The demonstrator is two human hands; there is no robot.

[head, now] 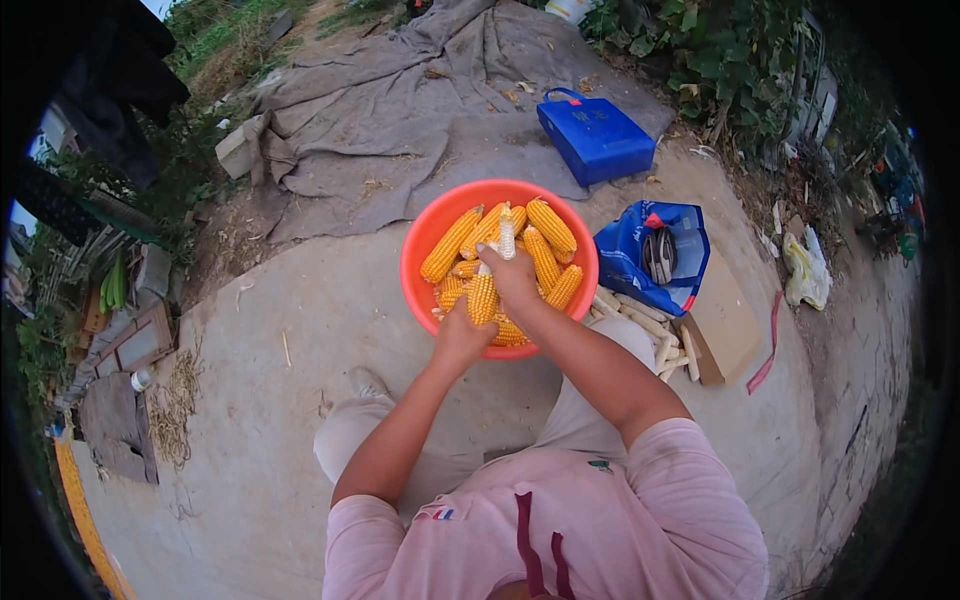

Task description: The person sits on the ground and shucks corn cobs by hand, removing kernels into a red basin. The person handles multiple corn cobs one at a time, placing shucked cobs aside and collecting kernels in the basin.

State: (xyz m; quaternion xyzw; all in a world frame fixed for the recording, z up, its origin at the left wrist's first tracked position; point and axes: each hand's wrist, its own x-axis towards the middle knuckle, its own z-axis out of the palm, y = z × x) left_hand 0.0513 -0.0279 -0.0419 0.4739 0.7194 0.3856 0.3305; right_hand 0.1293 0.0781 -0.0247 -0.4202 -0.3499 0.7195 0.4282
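Both my hands are over a red-orange plastic basin [412, 279] that holds several yellow ears of corn and some loose kernels. My left hand [463, 335] grips the lower end of a corn ear [481, 298] still covered with kernels along most of its length. My right hand [517, 281] is closed around a mostly bare, whitish corncob [507, 238], whose tip points away from me. Its thumb lies at the upper end of the left hand's ear, and the two pieces meet there. Other whole ears [551, 225] lie around my hands. The right palm hides part of the cob.
Right of the basin, an open blue bag [622, 259] holds a dark and grey object. Stripped cobs [649, 319] lie beside a cardboard piece [720, 322]. A closed blue bag [596, 139] rests on the grey ground cloth [375, 150]. A red strip [766, 349] lies farther right.
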